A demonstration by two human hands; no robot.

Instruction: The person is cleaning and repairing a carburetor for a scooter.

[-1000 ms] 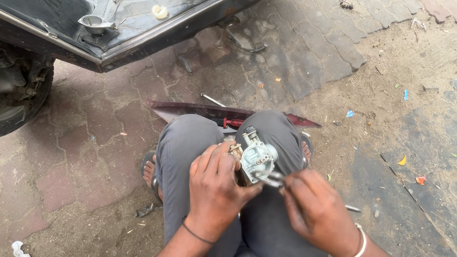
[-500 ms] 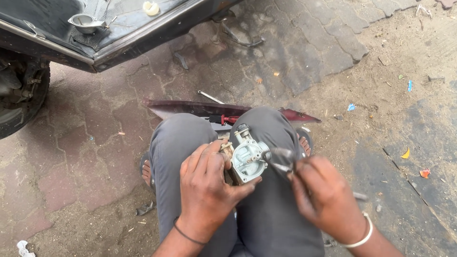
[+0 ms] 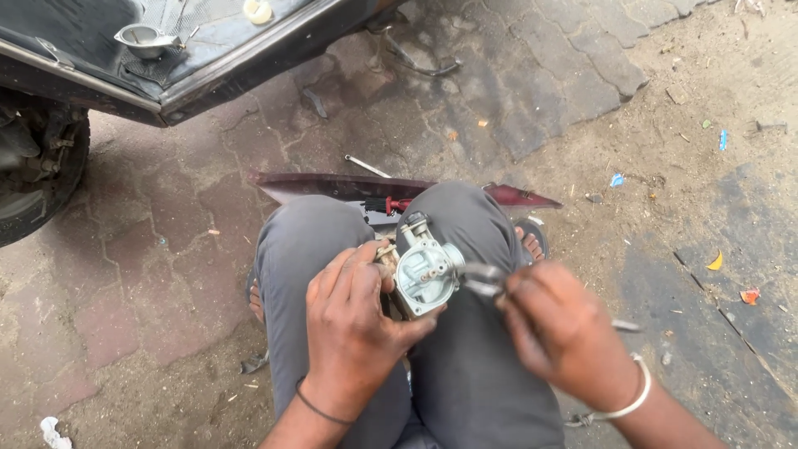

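Gripping the silver carburetor (image 3: pixel 426 274) over the lap, the left hand (image 3: pixel 353 328) wraps it from 8 o'clock. The right hand (image 3: pixel 561 333), at 3 o'clock, pinches blurred pliers (image 3: pixel 480 278) touching the carburetor's side.

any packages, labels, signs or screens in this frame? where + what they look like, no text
None in view: no package, label, sign or screen.
Closest are small litter scraps on the ground at right: a blue scrap, a yellow scrap, an orange-red scrap.
The left hand holds a bare silver carburetor; no sticker shows on it.
The right hand holds a thin metal tool, blurred.
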